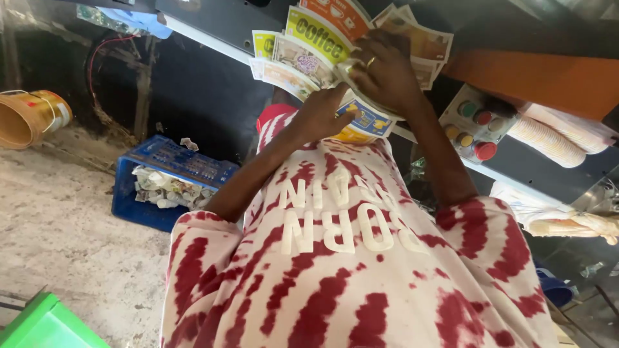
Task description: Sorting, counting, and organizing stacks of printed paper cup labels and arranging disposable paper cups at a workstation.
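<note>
the person in the red-and-white tie-dye shirt (348,283) is holding a fanned stack of printed paper sheets (309,61) up in front of the chest, against the dark machine panel (213,84). the fan is lying up and to the left of both hands, its long axis running from the lower right, where the sheets are gathering, out to the upper left, where the loose corners are pointing.

the right hand (387,74) is sitting over the gathered end, its grip pressed together on the stack, a ring showing on one finger. more sheets are poking out above and to the right of it. the left hand (319,116) is coming in from below, nearer to the spread edges, with its fingertips (342,119) pinching at the lower sheets of the same fan. so both hands are touching the sheets, the right one at the root and the left one closer to the free ends.

just to the right, a control box with coloured round buttons (474,122) is sitting on the machine, and a sleeve of stacked paper cups (548,138) is lying beside it. down on the concrete floor (71,219) to the left, a blue crate (171,171) is holding crumpled paper scraps, well apart from the hands.
</note>
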